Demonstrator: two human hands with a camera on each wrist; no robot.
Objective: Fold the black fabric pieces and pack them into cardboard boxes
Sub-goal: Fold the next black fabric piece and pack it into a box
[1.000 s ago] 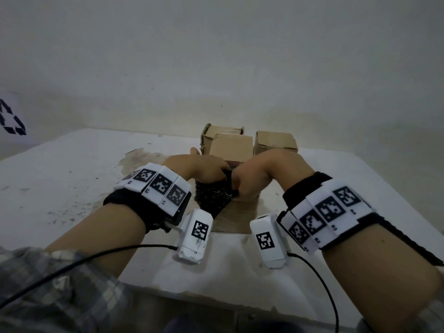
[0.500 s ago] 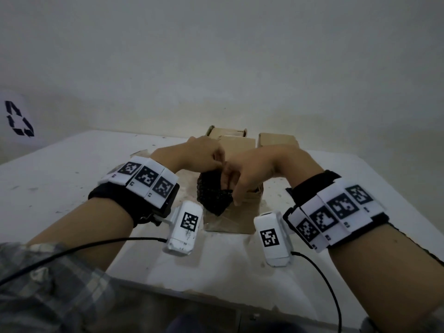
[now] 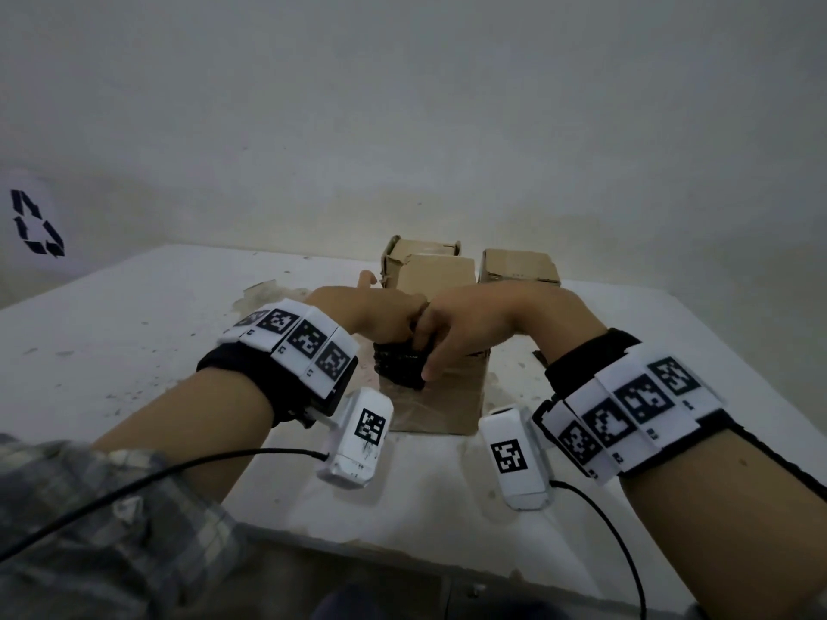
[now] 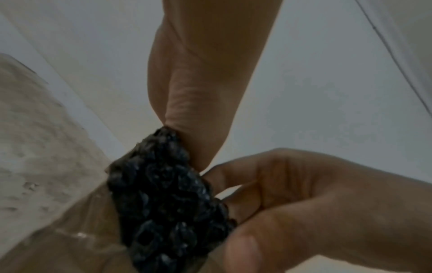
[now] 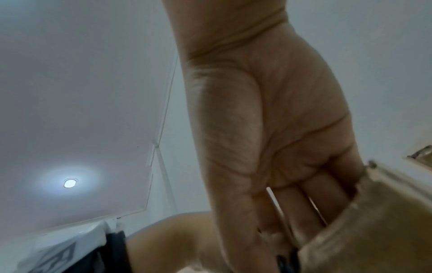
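Fabric [image 3: 399,368]: black, knobbly open-knit wad, bunched into a rough lump, sat at the mouth of the near cardboard box [image 3: 441,402], front side. Left hand [image 3: 375,316] pinched its top edge between thumb and fingers. Right hand [image 3: 465,322] had fingers curled round the wad's right side, the other fingers reaching down inside the box wall. Box was plain brown corrugate, with glossy tape across the front. Two more boxes [image 3: 519,267] stood behind on the rough white table [image 3: 112,351].
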